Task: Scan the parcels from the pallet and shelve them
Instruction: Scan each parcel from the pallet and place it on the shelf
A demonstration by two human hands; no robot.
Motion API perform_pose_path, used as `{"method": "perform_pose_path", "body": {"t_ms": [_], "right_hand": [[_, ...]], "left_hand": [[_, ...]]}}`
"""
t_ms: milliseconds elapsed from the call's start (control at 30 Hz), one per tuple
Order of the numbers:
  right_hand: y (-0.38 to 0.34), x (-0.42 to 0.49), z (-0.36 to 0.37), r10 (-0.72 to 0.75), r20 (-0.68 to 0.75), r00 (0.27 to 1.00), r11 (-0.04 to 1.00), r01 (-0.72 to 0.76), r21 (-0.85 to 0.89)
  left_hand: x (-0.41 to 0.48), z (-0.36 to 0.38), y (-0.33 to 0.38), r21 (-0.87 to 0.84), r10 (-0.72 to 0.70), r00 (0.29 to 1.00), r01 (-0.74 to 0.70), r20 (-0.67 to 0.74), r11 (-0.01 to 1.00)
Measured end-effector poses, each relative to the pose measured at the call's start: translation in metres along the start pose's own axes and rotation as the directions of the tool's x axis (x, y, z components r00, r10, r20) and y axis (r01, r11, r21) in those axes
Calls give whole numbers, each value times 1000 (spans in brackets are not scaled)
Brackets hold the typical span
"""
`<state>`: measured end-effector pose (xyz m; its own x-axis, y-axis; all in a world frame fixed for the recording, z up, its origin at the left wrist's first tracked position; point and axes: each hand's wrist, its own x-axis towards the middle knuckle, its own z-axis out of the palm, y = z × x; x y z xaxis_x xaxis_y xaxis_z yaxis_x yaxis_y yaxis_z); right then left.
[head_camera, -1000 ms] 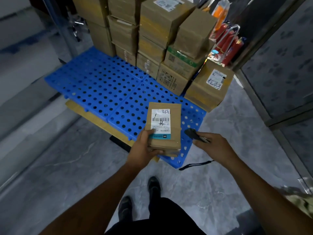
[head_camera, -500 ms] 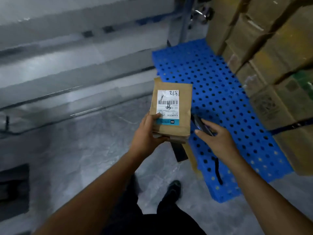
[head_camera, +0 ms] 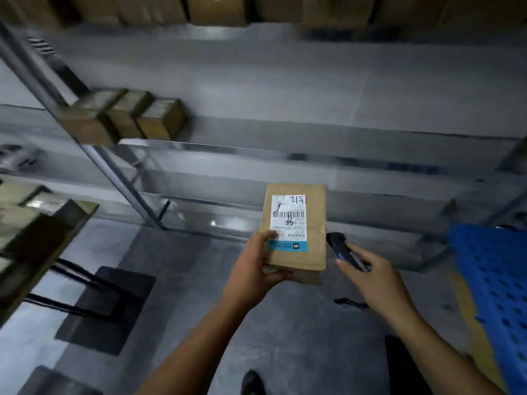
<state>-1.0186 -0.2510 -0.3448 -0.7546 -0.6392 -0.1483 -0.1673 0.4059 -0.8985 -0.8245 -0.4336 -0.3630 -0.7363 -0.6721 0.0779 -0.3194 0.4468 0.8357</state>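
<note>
**Parcel and scanner held up before grey shelving**

Nearest the camera, two bare forearms reach forward over a grey floor, with the toe of a dark shoe (head_camera: pixel 251 380) at the bottom edge. The left hand (head_camera: pixel 256 263) grips a flat brown parcel (head_camera: pixel 296 232) by its lower left corner, thumb on the front and fingers curled beneath, so the parcel is held off the floor with its face tilted up. A white label (head_camera: pixel 288 220) with a barcode and handwritten marks covers much of that face, ending in a blue strip. Just to the right, apart from the parcel, the right hand (head_camera: pixel 370 277) is closed around a slim dark scanner (head_camera: pixel 343 252) — its tip points up and left, towards the parcel. A dark cord (head_camera: pixel 349 302) hangs below this hand.

At the right edge lies part of a blue perforated pallet (head_camera: pixel 493 295). On the left, the corner of a shelf (head_camera: pixel 42 252) holds blurred boxes.

Beyond the hands stands a grey metal shelving unit (head_camera: pixel 199 146); three small brown boxes (head_camera: pixel 125 118) sit side by side on its middle level (left end), and more brown boxes (head_camera: pixel 216 10) line the top level.
</note>
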Motion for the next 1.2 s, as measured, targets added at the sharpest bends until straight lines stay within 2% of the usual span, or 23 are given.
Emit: {"method": "perform_pose_path", "body": {"t_ms": [167,333,867,1000,1067,1100,1200], "right_hand": [[-75,69,95,-99,97,990,992,106,-66],[-124,147,163,-107,168,980,981,131,-140],[-195,413,315,-91,295,951,966,155,-204],[-208,450,341,-47,325,945,961,132,-244],[-215,462,353,-37,307,951,953,126,-276],[-218,467,359,-36,296,955,946,128,-298],[-229,480,377,-20,287,958,925,126,-357]], "left_hand": [[49,-103,-50,44,-47,996,50,-76,998],[116,-172,-95,73,-84,991,92,-105,993],[362,-259,-222,209,-173,972,205,-159,956],[397,-275,-236,347,-198,955,266,-219,899],[409,-277,-240,532,-106,948,258,-300,806],[413,-276,-242,599,-36,954,216,-298,771],[425,-270,-256,680,91,985,35,-149,732]]}}
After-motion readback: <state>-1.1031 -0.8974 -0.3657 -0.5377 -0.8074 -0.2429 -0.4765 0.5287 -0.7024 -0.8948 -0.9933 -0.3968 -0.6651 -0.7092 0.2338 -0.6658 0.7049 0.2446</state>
